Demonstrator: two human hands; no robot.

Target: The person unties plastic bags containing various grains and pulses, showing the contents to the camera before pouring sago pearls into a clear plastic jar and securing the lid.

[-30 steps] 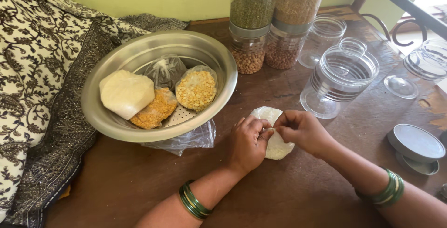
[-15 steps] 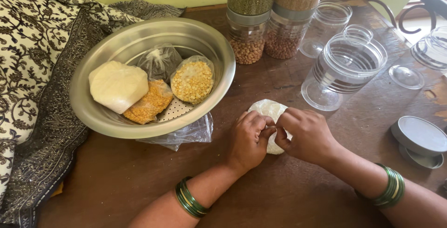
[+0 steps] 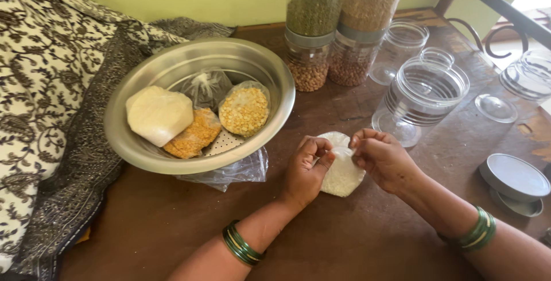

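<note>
At the far left a black-and-cream patterned cloth [image 3: 40,86] drapes over the edge of the wooden bench [image 3: 356,241]. Next to it sits a wide steel bowl [image 3: 149,152] holding 4 tied bags: a white one [image 3: 158,114], an orange one [image 3: 192,137], a yellow one [image 3: 244,110] and a clear one at the back [image 3: 206,86]. A loose sheet of clear plastic [image 3: 235,172] pokes out from under the bowl's rim.

My left hand [image 3: 304,169] rests on the bench just right of the bowl, fingers curled in and pinching the top of a small white bag of grains [image 3: 341,175]. The bag lies flat on the bench between both hands. My right hand [image 3: 381,157] meets it from the other side, fingers clenched on the same gathered neck; I think it is a knot there, but my knuckles hide it.

I judge the bag light, soft and slack, its thin film slippery and easy to tear, so the bunched neck is the place to hold, not the loose belly, which would sag and spill.

Behind stand 2 stacks of filled jars [image 3: 333,28]; to the right, empty clear jars [image 3: 422,94] and 2 grey lids [image 3: 513,177].
</note>
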